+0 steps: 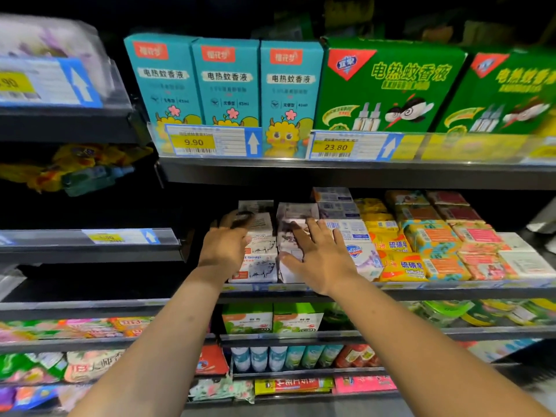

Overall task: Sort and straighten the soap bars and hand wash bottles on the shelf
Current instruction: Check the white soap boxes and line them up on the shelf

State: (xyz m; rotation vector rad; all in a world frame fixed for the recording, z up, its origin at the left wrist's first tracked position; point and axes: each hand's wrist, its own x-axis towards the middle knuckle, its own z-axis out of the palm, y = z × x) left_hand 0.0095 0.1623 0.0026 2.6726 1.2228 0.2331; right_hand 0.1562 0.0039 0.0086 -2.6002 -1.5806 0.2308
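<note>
Both hands are on the soap shelf (pixel 451 291), middle tier, at the left end of the stock. Left hand (pixel 224 245) sits against the left flank of the white sheep-print soap boxes (pixel 260 261), fingers (pixel 237 219) reaching toward the back. The tips are blurred, and we see no wrap round a box. Right hand (pixel 319 257) lies palm-down on the purple-and-white soap boxes (pixel 287 233), fingers spread and flat on top, thumb across the front left. It's pressing, not pinching. The two columns stand side by side, touching, each running front to back. Sheep faces point out at us, long axis across the shelf. Just right of the right hand a blue-and-white soap pack (pixel 365 260) sits skewed, leaning on the yellow sulfur soap bars (pixel 403 266). Those lie flat, long axis left-right, labels up and forward, the row going back. Further right are orange-and-teal soap packs (pixel 442 261), pink soap packs (pixel 481 264), then white soap boxes (pixel 526 263), all in the same layout, several barcode-side up. The shelf above holds three teal boxes (pixel 225 82) upright, faces front, with green boxes (pixel 388 85) beside them, behind price tags 9.90 (pixel 194 142) and 23.80 (pixel 335 147). The shelf below holds two green-and-white boxes (pixel 272 319). Under that is a row of small bottles (pixel 258 358), upright, labels too blurred to read.
</note>
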